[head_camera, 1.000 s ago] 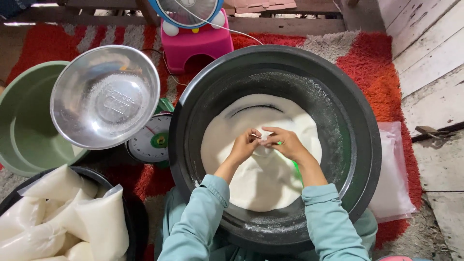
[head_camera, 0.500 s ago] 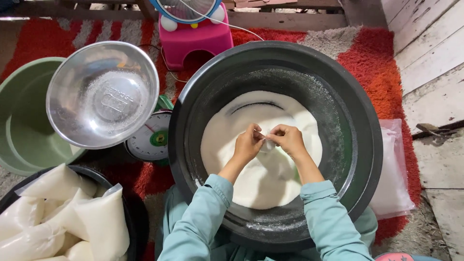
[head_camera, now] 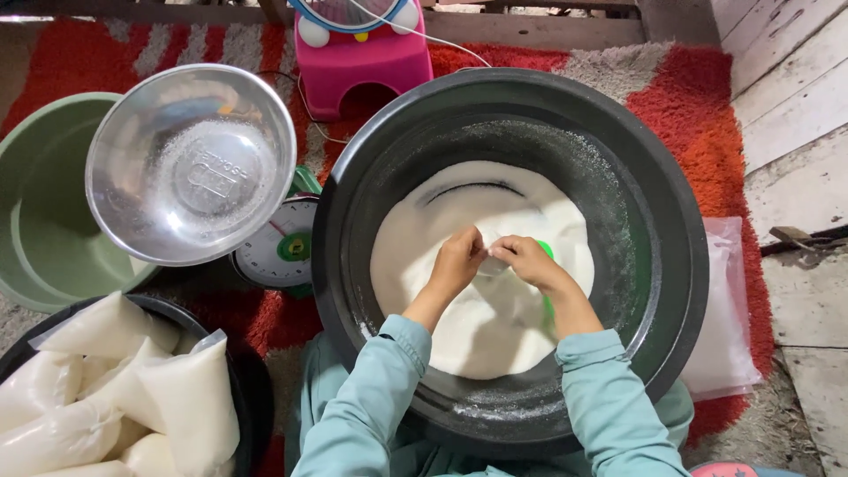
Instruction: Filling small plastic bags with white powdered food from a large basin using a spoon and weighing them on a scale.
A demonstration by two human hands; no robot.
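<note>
A big black basin [head_camera: 671, 265] in front of me holds a heap of white powder [head_camera: 481, 327]. Over the heap my left hand [head_camera: 457, 261] and my right hand [head_camera: 526, 260] meet, both pinching a small clear plastic bag [head_camera: 491, 265] between them. Only a bit of the bag shows. A green scoop [head_camera: 547, 305] lies in the powder, mostly hidden under my right wrist.
A steel bowl [head_camera: 190, 168] sits on a green kitchen scale [head_camera: 274, 252] at the left, beside a green basin [head_camera: 35, 221]. A black tub [head_camera: 243, 389] of filled white bags [head_camera: 115, 397] is at the lower left. Empty plastic bags [head_camera: 729, 318] lie at the right, a pink stool [head_camera: 362, 62] behind.
My two hands have stayed together over the powder, working the small bag. The view has shifted slightly; nothing else has moved.
</note>
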